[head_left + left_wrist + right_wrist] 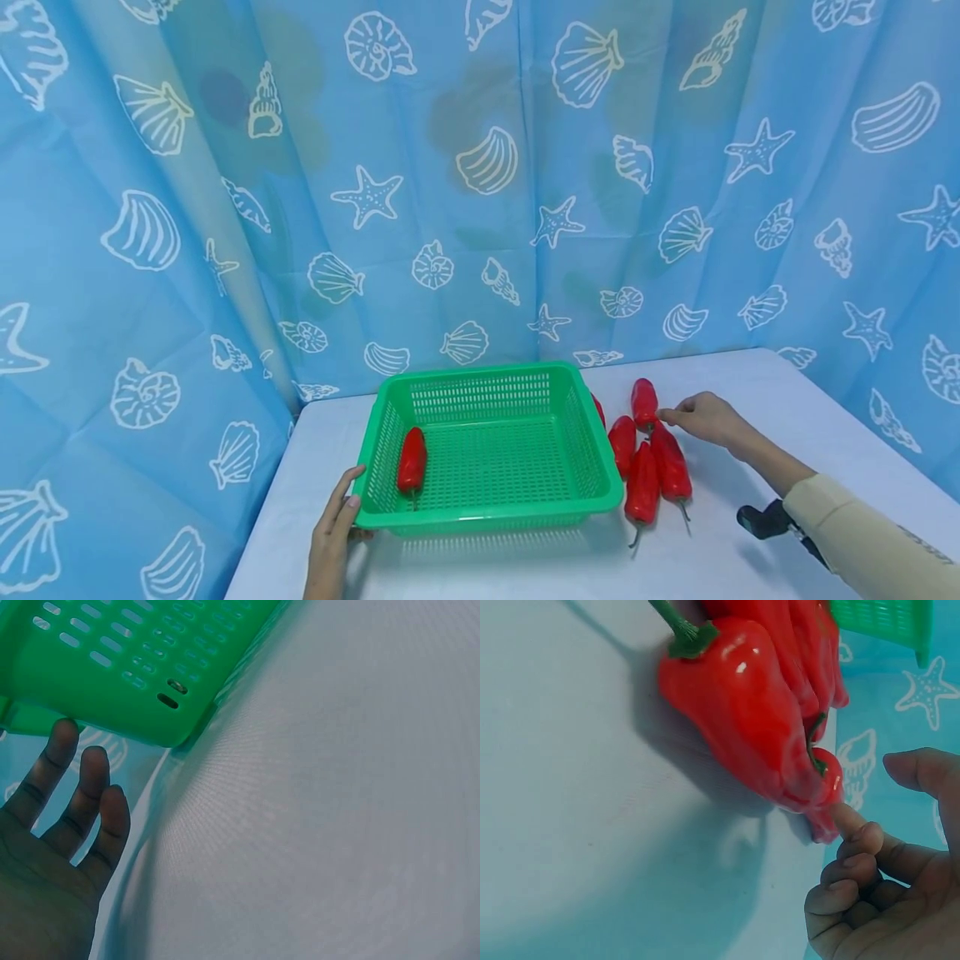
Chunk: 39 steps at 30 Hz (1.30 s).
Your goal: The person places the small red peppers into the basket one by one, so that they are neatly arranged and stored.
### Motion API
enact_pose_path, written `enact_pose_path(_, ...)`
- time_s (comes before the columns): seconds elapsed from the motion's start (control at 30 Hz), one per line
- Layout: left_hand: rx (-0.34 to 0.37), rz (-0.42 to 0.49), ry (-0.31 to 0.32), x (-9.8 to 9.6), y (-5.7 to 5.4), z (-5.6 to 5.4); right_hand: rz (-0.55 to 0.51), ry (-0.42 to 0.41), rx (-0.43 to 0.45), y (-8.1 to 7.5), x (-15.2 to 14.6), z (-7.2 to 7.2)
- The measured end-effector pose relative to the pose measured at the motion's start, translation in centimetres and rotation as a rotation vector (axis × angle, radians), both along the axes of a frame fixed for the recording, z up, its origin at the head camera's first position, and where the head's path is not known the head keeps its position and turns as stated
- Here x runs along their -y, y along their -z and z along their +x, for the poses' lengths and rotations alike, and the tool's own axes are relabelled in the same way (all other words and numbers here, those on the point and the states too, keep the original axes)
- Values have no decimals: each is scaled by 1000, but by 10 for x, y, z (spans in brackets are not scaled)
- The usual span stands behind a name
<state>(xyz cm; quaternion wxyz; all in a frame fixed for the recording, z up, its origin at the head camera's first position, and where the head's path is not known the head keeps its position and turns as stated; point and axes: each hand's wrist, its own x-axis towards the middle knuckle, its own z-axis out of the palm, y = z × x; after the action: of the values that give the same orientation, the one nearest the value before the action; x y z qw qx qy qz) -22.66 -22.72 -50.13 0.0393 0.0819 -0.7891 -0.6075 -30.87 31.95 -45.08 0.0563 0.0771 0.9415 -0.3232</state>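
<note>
Apparently, the step in hand is picking up the rear red pepper (643, 400) from the group of peppers (642, 487) right of the green basket (495, 517): the right hand (705, 419), index outstretched and thumb apart, grasps nothing, its fingertip seemingly touching that pepper. Meanwhile the unclenched left hand (333, 529) touches the basket's left rim, one lone pepper (412, 461) lies inside, and the next move likely calls for pinching the rear pepper clear of its neighbours
</note>
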Motion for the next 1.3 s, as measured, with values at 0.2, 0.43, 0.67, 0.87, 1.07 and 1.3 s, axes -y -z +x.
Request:
enact_pose_path(0.2, -3, 1, 5, 1, 0, 0, -5, 8, 31, 8, 0, -2)
enact_pose_path(0.43, -4, -2, 0, 0, 0, 2, 16, 28, 34, 13, 1, -5)
enact_pose_path(0.67, 1, 7, -14, -2, -1, 0, 17, 28, 47, 20, -1, -4)
enact_pose_path(0.87, 9, 8, -12, -2, 0, 0, -14, 37, 51, 26, -2, -3)
enact_pose_path(1.07, 13, 8, -17, -1, 0, 0, -33, 30, 59, 30, -1, -6)
enact_pose_path(1.3, 22, -6, -26, -2, -1, -1, -43, 34, 61, 34, -4, -7)
